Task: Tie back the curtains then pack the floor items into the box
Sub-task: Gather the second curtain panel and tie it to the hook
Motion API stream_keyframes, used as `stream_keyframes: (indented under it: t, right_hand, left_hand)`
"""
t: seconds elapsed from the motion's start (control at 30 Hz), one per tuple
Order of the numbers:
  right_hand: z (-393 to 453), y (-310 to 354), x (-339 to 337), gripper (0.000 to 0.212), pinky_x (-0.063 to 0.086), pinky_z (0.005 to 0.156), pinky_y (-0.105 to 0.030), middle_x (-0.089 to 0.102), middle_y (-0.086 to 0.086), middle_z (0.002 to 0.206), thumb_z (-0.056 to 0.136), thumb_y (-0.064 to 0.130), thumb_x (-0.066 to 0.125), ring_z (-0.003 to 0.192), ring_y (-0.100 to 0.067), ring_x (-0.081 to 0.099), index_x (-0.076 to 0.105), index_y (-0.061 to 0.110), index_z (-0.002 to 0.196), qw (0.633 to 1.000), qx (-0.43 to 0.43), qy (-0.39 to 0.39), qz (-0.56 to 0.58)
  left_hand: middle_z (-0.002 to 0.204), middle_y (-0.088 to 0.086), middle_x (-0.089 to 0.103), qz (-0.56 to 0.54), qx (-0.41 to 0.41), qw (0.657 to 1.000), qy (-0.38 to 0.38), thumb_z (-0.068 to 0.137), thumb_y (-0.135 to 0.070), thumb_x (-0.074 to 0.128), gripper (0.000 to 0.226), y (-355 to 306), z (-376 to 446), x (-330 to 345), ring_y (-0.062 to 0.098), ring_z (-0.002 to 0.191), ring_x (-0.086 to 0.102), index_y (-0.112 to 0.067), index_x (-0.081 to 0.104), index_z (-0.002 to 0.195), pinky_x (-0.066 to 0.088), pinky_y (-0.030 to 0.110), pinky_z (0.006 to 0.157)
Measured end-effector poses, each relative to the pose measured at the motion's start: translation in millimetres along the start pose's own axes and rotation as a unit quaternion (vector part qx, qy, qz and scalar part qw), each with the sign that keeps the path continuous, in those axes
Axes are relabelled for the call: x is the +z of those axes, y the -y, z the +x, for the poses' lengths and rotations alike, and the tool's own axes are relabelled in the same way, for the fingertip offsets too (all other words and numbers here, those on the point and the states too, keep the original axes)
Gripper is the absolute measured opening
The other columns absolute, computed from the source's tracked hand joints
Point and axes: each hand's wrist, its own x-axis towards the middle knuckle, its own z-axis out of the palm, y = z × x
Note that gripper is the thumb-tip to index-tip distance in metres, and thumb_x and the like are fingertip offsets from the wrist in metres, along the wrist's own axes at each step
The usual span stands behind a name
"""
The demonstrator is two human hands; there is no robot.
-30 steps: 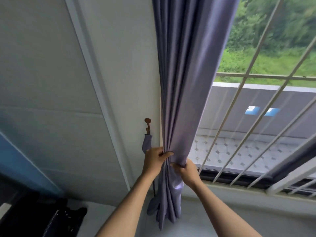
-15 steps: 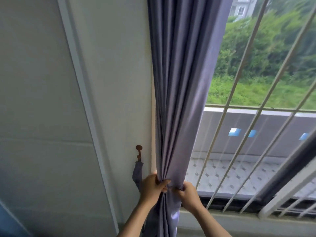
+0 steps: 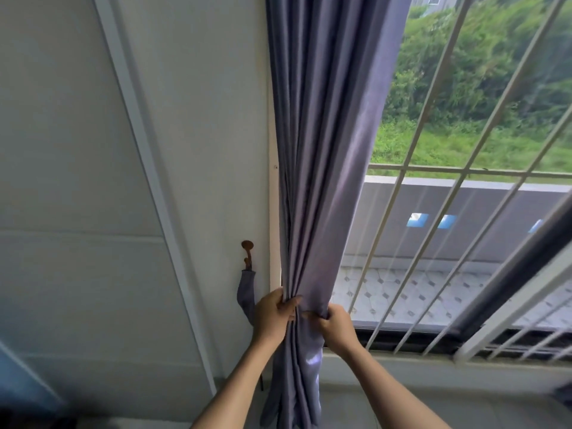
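Observation:
A grey-purple curtain [image 3: 322, 150] hangs gathered into a narrow bundle at the window's left edge. My left hand [image 3: 274, 314] grips the bundle from its left side, thumb across the front folds. My right hand [image 3: 335, 328] grips it from the right at almost the same height, fingers curled into the cloth. On the wall just left of the curtain sits a brown hook [image 3: 247, 252], and a tieback strap [image 3: 246, 294] of the same fabric hangs from it, its lower end hidden behind my left hand. No box or floor items are in view.
A white wall with a vertical trim strip [image 3: 145, 168] fills the left side. White window bars [image 3: 433, 243] run across the glass on the right, above a sill [image 3: 402, 366]. Something dark lies at the bottom left corner.
Both hands keep their grip on the gathered curtain. The view first tilted up, then dipped slightly again, so the hands now sit a little higher in the frame than half a second ago.

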Motion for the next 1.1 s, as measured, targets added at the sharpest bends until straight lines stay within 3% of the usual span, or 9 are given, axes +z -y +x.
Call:
stream_keyframes:
  t: [0.2,0.3,0.4,0.53,0.7,0.8,0.93,1.03,1.1]
  right_hand:
    - [-3,2,6,0.013,0.054,0.071,-0.043,0.068,-0.005,0.084,0.085,0.017,0.064,0.079,-0.022,0.064,0.06,0.01,0.095,0.999,-0.004,-0.046,0.002]
    - [-20,-3,22,0.051,0.053,0.085,-0.032,0.056,0.004,0.123,0.087,0.01,0.062,0.104,-0.011,0.058,0.042,0.021,0.132,0.987,-0.035,-0.159,-0.007]
    - [-34,-10,33,0.067,0.032,0.105,-0.017,0.039,0.004,0.145,0.089,0.01,0.062,0.132,-0.01,0.04,0.029,0.015,0.147,0.975,-0.069,-0.199,-0.068]
    - [-26,-7,37,0.086,0.009,0.115,-0.012,0.003,0.003,0.161,0.092,0.01,0.057,0.144,-0.003,0.004,-0.003,0.018,0.152,0.99,-0.083,-0.099,-0.054]
    - [-14,-4,48,0.119,0.028,0.114,-0.025,-0.001,0.006,0.161,0.081,0.033,0.073,0.144,-0.006,0.012,-0.026,0.026,0.147,0.994,-0.069,-0.065,-0.045]
    - [-10,0,56,0.124,0.051,0.095,-0.035,0.016,0.005,0.159,0.074,0.037,0.077,0.137,-0.015,0.036,-0.024,0.035,0.146,0.992,-0.048,-0.111,-0.044]
    - [-4,3,68,0.11,0.05,0.057,-0.029,0.05,-0.001,0.132,0.073,0.023,0.068,0.093,-0.023,0.063,-0.012,0.035,0.147,0.991,0.048,-0.126,-0.014]
    - [-1,-12,74,0.067,0.053,0.067,-0.038,0.063,-0.009,0.103,0.081,0.023,0.054,0.081,-0.028,0.06,0.021,0.014,0.139,0.98,0.166,-0.056,-0.096]
    - [-2,-20,73,0.034,0.053,0.077,-0.039,0.063,-0.012,0.107,0.086,0.016,0.04,0.09,-0.031,0.059,0.042,0.01,0.119,0.971,0.166,-0.012,-0.173]
  left_hand:
    - [0.064,0.007,0.065,0.038,0.006,0.999,0.01,0.088,-0.031,0.064,0.027,-3,13,1,0.022,0.062,0.063,-0.01,0.062,0.071,0.045,0.028,0.059]
    - [0.075,0.005,0.069,0.041,0.012,0.999,0.012,0.088,-0.031,0.063,0.026,-4,20,4,0.018,0.071,0.064,-0.007,0.065,0.078,0.049,0.029,0.066]
    - [0.079,0.004,0.071,0.05,0.031,0.998,0.01,0.088,-0.028,0.064,0.025,-5,24,3,0.014,0.074,0.066,-0.005,0.069,0.082,0.051,0.024,0.069]
    - [0.068,0.001,0.065,0.072,0.046,0.996,0.021,0.088,-0.028,0.065,0.024,-6,21,2,0.012,0.064,0.061,-0.011,0.062,0.071,0.042,0.015,0.059]
    - [0.068,0.004,0.066,0.085,0.046,0.995,0.037,0.089,-0.031,0.063,0.027,-8,23,-5,0.017,0.066,0.064,-0.01,0.063,0.072,0.047,0.027,0.061]
    - [0.069,-0.001,0.065,0.105,0.044,0.992,0.058,0.091,-0.033,0.06,0.024,-12,22,-7,0.015,0.068,0.065,-0.015,0.063,0.076,0.049,0.025,0.063]
    - [0.068,0.005,0.066,0.112,0.042,0.991,0.055,0.092,-0.034,0.058,0.03,-13,19,-6,0.018,0.066,0.065,-0.01,0.064,0.075,0.051,0.031,0.065]
    - [0.068,0.006,0.065,0.114,0.037,0.991,0.059,0.091,-0.034,0.059,0.033,-9,22,-7,0.021,0.068,0.064,-0.008,0.063,0.072,0.051,0.034,0.067]
    - [0.069,0.011,0.066,0.118,0.034,0.991,0.059,0.091,-0.034,0.059,0.037,-5,23,-7,0.024,0.068,0.063,-0.004,0.062,0.071,0.049,0.036,0.066]
